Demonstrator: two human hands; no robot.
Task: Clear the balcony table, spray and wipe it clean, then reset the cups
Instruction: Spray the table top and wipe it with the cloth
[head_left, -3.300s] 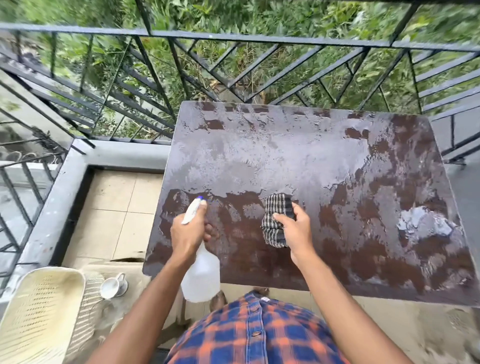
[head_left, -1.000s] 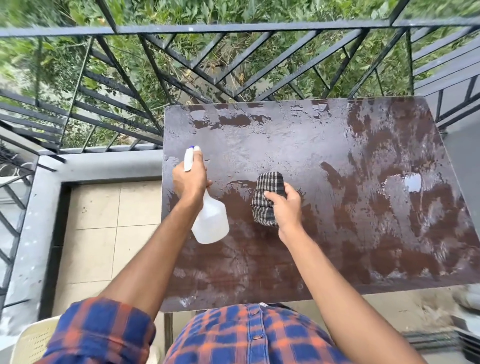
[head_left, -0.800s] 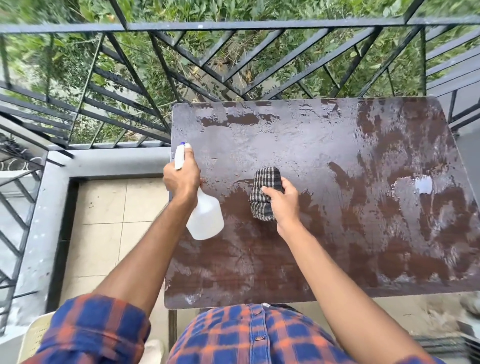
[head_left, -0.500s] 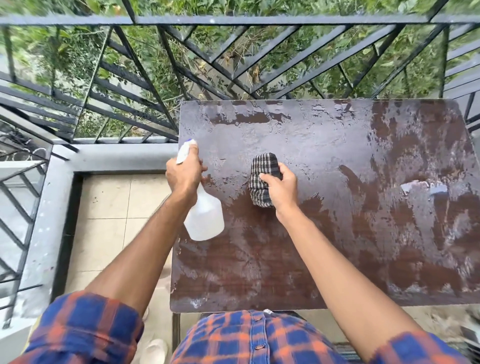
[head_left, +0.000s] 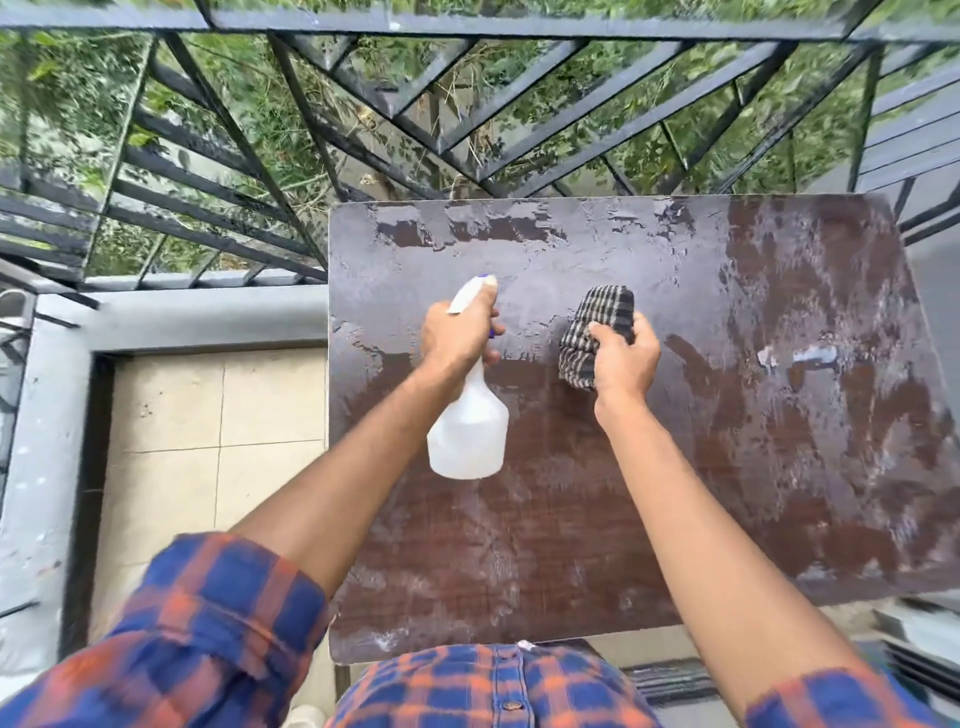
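Note:
A dark brown table (head_left: 779, 467) fills the middle and right of the view, its top wet and streaked with foam. My left hand (head_left: 457, 332) grips the neck of a white spray bottle (head_left: 467, 431) held over the table's left part, nozzle pointing away from me. My right hand (head_left: 623, 358) holds a folded black-and-white checked cloth (head_left: 597, 327) pressed on the tabletop just right of the bottle. No cups are in view.
A black metal railing (head_left: 467, 104) runs along the far side, with greenery beyond. A grey ledge (head_left: 182, 317) and beige floor tiles (head_left: 208, 441) lie left of the table. The table's near edge is at my waist.
Both hands have moved farther across the table, away from me. The cloth has slid up into the wet area, and the bottle has come in over the tabletop.

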